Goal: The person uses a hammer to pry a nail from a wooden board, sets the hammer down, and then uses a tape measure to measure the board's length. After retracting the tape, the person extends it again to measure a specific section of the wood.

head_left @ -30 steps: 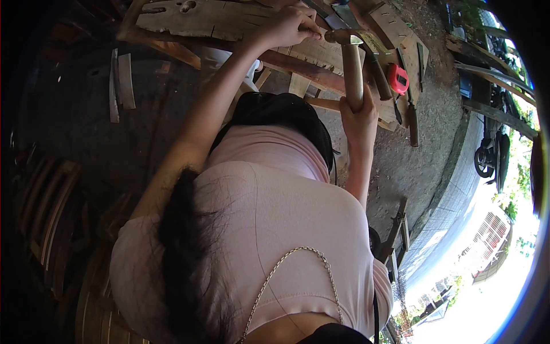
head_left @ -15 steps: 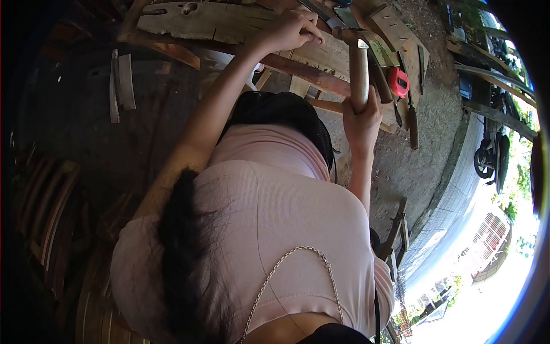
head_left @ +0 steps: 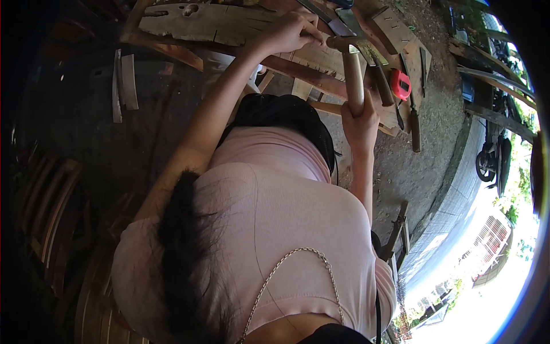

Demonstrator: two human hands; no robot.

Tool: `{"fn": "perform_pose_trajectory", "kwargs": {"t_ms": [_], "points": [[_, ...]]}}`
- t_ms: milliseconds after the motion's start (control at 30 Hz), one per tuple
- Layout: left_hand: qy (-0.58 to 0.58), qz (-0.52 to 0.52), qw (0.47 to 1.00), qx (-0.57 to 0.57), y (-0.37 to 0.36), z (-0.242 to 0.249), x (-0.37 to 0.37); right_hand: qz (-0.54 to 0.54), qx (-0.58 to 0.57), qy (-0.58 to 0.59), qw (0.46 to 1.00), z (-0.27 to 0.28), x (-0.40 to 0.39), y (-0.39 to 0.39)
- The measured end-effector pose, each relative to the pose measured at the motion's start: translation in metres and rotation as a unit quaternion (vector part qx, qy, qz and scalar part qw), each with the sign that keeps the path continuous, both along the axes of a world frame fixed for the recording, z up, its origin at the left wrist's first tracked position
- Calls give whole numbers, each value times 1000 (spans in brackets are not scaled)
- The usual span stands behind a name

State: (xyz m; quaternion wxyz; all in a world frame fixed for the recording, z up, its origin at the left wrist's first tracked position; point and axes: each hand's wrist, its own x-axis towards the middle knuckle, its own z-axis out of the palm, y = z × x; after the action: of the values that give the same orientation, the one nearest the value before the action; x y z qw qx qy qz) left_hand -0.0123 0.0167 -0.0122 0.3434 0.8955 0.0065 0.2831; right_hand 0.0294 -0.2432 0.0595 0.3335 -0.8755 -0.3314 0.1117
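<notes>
My right hand [head_left: 361, 125] is wrapped around the wooden handle of a hammer [head_left: 354, 80]. The hammer's head is over the workbench, close to the fingertips of my left hand [head_left: 293, 33]. Those left fingers are pinched together just above a light wooden board [head_left: 315, 59]. Whatever sits between them, if anything, is too small to make out. A red tape measure [head_left: 400, 85] lies to the right of the hammer.
Several hand tools lie right of the hammer, among them a wooden-handled tool [head_left: 415, 132]. A wooden block [head_left: 389, 30] rests at the bench's far right. A rough plank [head_left: 206, 23] spans the left. Wooden strips [head_left: 129, 83] stand further left.
The hammer's head has shifted left and a little nearer my body, closer to my left fingertips. My right hand moved slightly with it; my left hand stays nearly in place, still pinched.
</notes>
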Motion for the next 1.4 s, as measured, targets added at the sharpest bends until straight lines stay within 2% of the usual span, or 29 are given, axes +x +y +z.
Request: {"fn": "perform_pose_trajectory", "kwargs": {"t_ms": [200, 267, 433, 567, 667, 767, 833, 933, 1000, 1033, 1133, 1167, 1200, 1233, 1333, 1400], "points": [[23, -28, 999, -38, -1, 4, -2, -11, 35, -10, 999, -10, -6, 2], [19, -25, 999, -34, 2, -1, 0, 14, -61, -27, 998, -9, 0, -1], [24, -29, 999, -36, -2, 3, -4, -16, 26, 8, 1000, 7, -10, 5], [-19, -19, 999, -18, 3, -5, 3, 35, -3, -16, 999, -7, -4, 3], [23, -28, 999, -28, 1, -8, -1, 8, -27, 20, 999, 7, -11, 1], [26, -24, 999, -1, -1, 11, -6, -17, 22, 12, 1000, -1, -13, 4], [112, -14, 992, -58, -5, 30, -12, -3, -4, 0, 1000, -5, -8, 1], [71, -7, 996, -44, -3, 20, -13, 14, -35, 2, 999, 6, -7, -1], [61, -17, 997, -44, -5, 14, -12, -11, -1, 29, 1000, 13, -11, 2], [47, -28, 998, -39, -4, 13, -9, -6, 27, 7, 1000, 2, -11, 1], [30, -2, 999, -41, -5, 10, -7, 50, -2, -24, 998, -2, -4, 1], [30, -4, 999, 9, -3, 9, -9, 33, -16, -7, 999, 1, -1, 0], [34, -4, 999, 10, -2, 9, -10, 12, -34, 14, 999, 9, -4, -2], [54, -7, 999, -2, -2, 9, -9, 16, -5, 14, 1000, 16, -6, -1], [59, -16, 998, -28, -4, 9, -9, -8, 15, 15, 1000, 3, -10, 2], [45, -18, 998, -36, -5, 11, -8, 26, -22, -5, 999, -1, -4, 0]]}}
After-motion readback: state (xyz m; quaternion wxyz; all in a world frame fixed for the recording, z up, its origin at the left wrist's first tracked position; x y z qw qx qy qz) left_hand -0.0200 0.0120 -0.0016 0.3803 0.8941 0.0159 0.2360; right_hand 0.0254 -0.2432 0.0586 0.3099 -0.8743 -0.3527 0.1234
